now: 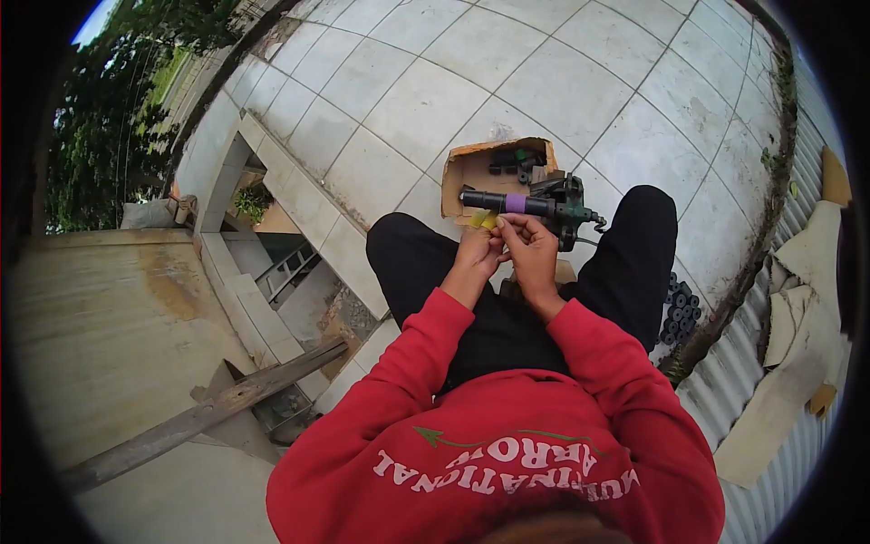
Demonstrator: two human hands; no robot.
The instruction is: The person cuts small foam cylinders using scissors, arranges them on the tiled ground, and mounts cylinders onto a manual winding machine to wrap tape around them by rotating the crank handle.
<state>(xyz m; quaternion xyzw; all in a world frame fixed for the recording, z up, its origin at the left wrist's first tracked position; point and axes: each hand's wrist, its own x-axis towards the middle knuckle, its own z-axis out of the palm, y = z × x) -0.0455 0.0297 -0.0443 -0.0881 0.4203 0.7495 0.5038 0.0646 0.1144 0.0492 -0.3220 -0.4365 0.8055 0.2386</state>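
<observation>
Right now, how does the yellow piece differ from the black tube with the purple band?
The yellow piece looks short; the black tube is much longer. The yellow piece is bright, while the black tube is dark with a purple band. Both are close to the right hand.

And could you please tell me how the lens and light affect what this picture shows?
Head view: wide-angle distortion bows the far edges of the tiled floor, with black vignetting in the corners; head view: soft daylight, no hard shadow standing out; head view: the small yellow item at the left hand lacks clear detail.
</observation>
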